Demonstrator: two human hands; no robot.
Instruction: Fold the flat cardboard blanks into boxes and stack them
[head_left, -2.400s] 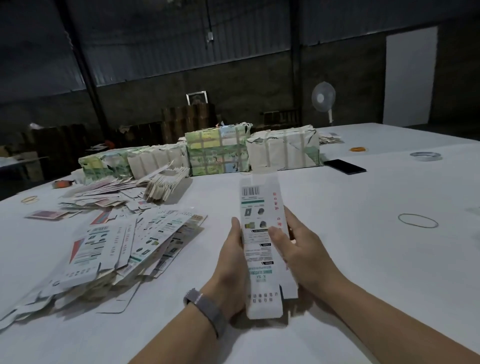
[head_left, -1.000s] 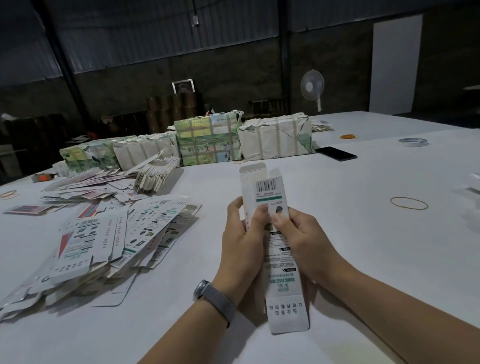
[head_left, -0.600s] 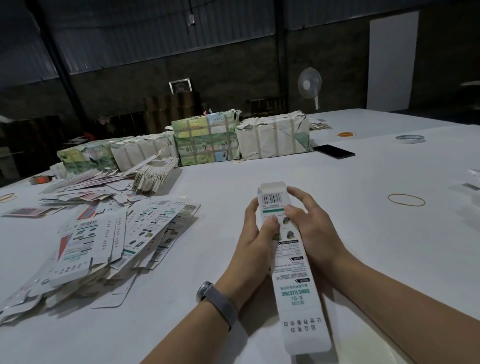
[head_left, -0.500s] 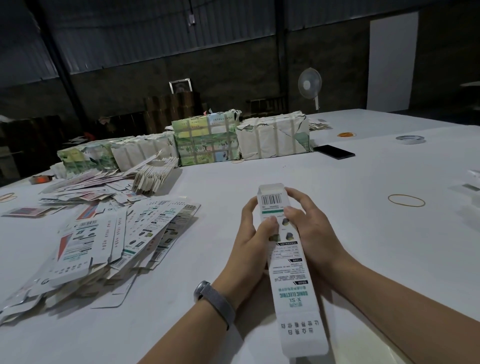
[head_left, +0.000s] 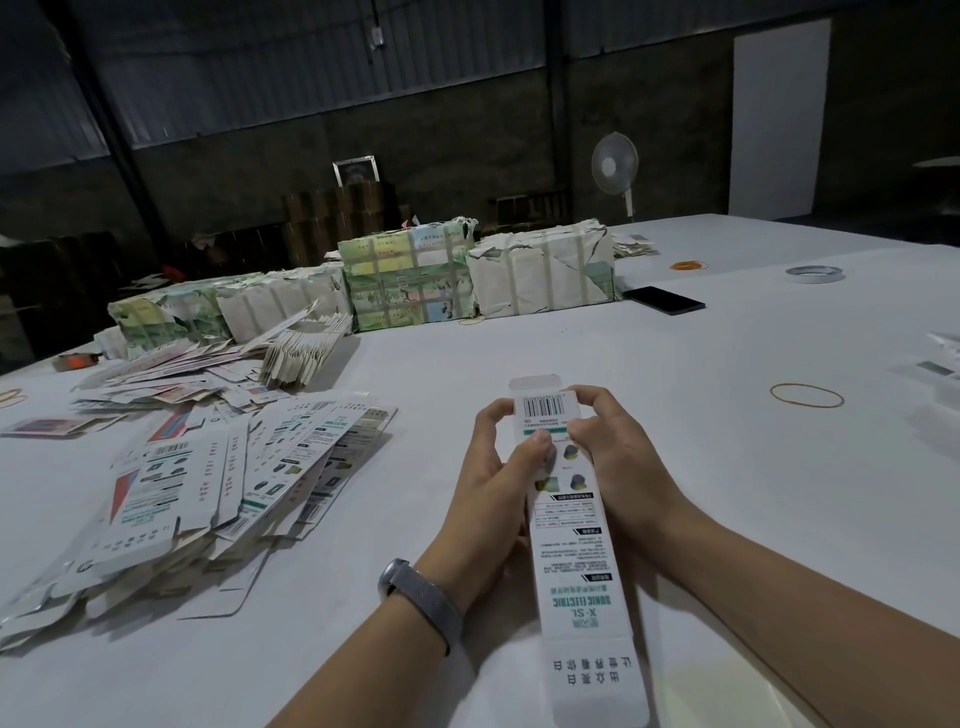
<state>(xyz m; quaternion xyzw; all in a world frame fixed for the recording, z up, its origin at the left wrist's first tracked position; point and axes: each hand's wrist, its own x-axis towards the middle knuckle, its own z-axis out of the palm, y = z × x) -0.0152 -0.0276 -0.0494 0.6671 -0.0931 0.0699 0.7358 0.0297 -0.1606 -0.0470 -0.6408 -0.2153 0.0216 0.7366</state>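
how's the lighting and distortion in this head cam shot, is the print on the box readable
Head view: dim overall, background wall nearly black, white table evenly lit without glare. Wide-angle stretch toward the edges. The box, held by left hand and right hand, is sharp: its barcode and large lettering read, fine print does not.

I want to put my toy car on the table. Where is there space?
Bare white table lies between the hands holding the box and the wrapped bundles, and to the right between the box and the rubber band. The left side is crowded: a spread pile of flat blanks covers it.
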